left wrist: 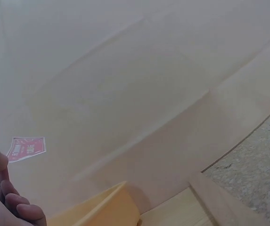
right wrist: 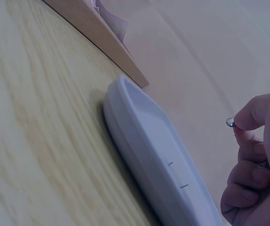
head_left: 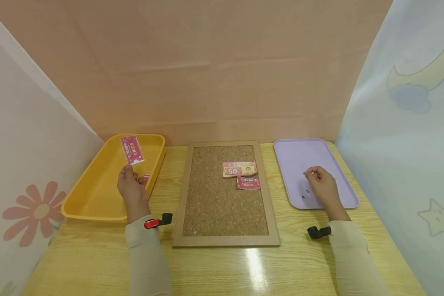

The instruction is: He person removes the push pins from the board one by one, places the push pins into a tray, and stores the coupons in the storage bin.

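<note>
Over the yellow bin [head_left: 96, 197], my left hand [head_left: 130, 187] pinches a red paper coupon [head_left: 132, 150] by its lower end, between thumb and forefinger. The left wrist view shows this coupon [left wrist: 27, 149] sticking up from the fingertips. My right hand [head_left: 323, 187] is over the lilac tray [head_left: 299, 154]. Between its thumb and forefinger is a silver thumbtack [right wrist: 230, 122], its round head outward. On the framed cork board [head_left: 222, 213] between the hands are a larger red-and-yellow coupon [head_left: 239, 169] and a smaller red coupon [head_left: 248, 183] just below it, edges overlapping.
Loose thumbtacks [head_left: 303, 197] lie in the lilac tray, points up in the right wrist view. Another red coupon [head_left: 146, 179] shows in the yellow bin beside my left hand. Cloth walls stand behind and along both sides of the wooden table [head_left: 214, 271].
</note>
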`<action>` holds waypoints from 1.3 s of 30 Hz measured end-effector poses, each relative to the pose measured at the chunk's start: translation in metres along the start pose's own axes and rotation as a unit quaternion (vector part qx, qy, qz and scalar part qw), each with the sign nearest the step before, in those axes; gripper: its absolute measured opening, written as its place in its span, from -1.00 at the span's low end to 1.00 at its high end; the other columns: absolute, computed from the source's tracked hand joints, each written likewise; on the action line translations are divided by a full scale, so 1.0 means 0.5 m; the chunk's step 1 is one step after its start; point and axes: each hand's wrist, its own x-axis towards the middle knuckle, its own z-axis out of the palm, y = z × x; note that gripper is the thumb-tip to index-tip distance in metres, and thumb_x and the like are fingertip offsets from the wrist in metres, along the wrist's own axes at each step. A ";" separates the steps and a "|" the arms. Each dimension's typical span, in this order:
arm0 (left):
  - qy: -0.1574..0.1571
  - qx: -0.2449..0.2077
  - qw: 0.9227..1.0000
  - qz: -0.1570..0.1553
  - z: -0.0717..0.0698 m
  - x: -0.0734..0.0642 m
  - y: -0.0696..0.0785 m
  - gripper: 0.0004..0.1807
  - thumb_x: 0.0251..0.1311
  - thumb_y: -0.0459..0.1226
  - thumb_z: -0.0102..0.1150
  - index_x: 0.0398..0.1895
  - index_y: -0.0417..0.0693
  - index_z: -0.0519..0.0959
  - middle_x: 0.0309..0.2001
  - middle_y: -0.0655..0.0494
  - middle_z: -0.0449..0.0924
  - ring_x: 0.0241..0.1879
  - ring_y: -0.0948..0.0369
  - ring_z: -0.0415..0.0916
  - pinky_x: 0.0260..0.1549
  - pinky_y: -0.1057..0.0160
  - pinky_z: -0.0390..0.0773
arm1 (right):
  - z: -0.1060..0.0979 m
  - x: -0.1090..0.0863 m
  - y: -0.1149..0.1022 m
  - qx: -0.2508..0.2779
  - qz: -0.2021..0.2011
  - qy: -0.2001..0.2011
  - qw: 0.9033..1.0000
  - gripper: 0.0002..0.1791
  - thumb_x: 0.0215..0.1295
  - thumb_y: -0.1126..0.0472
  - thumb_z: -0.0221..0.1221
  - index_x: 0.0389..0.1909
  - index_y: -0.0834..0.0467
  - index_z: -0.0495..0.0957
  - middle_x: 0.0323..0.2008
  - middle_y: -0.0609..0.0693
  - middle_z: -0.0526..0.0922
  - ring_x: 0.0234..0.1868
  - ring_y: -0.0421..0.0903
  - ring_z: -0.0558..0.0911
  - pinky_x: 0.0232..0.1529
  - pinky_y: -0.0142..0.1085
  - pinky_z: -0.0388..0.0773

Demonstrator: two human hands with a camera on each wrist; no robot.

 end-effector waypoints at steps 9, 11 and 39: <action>0.037 -0.037 0.998 -0.042 -0.024 0.018 0.011 -0.79 0.40 -0.16 0.08 -0.07 -0.09 0.43 -0.37 0.12 0.11 -0.42 0.26 0.10 -0.54 0.38 0.19 | -0.009 0.005 0.013 -0.027 0.017 0.002 1.000 -0.65 0.40 -0.07 0.05 -0.19 0.15 0.54 -0.57 -0.04 0.37 -0.59 -0.16 0.34 -0.55 -0.28 0.29; 0.038 -0.030 0.998 -0.046 -0.025 0.020 0.012 -0.79 0.40 -0.16 0.07 -0.07 -0.09 0.43 -0.36 0.13 0.11 -0.41 0.27 0.10 -0.54 0.38 0.19 | -0.009 0.004 0.015 -0.032 0.019 -0.003 0.999 -0.65 0.40 -0.07 0.04 -0.18 0.16 0.54 -0.56 -0.04 0.38 -0.59 -0.16 0.35 -0.54 -0.27 0.29; 0.026 0.100 0.993 -0.055 -0.041 0.018 0.019 -0.80 0.37 -0.10 0.12 -0.09 0.02 0.47 -0.29 0.14 0.23 -0.40 0.25 0.16 -0.57 0.38 0.23 | 0.000 0.002 0.023 -0.047 0.035 -0.046 0.997 -0.66 0.42 -0.02 -0.02 -0.16 0.18 0.51 -0.50 0.05 0.43 -0.54 -0.06 0.40 -0.50 -0.23 0.34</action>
